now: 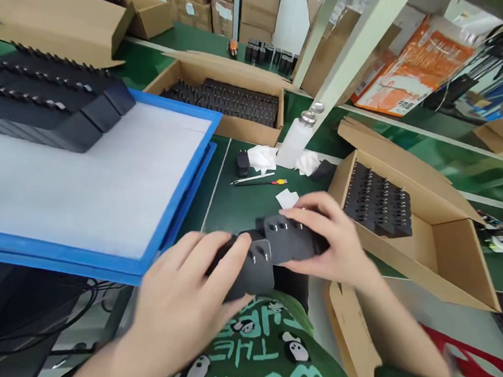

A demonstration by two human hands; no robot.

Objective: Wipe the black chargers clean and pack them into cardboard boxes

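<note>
green worktop [234, 207] is stretching ahead. the left hand [183, 288] is gripping black adapters [258, 274]; the right hand [340, 249], nearer the open carton [453, 247], is clasping more just beside them.

A green workbench [241, 202] is being backed by stacked cartons [189, 16] and pale metal shelving [360, 48], while bright light is being spread over the room.
At the far side, a white wall [295, 19] is being left visible between the cartons and the shelving, whose posts are being shown at a slant. A second green surface [194, 37] is being bordered by a pale strip beyond the workbench. At near right, grey floor [421, 306] is being revealed beside a red patterned surface [473, 372], whose nature is being left unclear.
</note>
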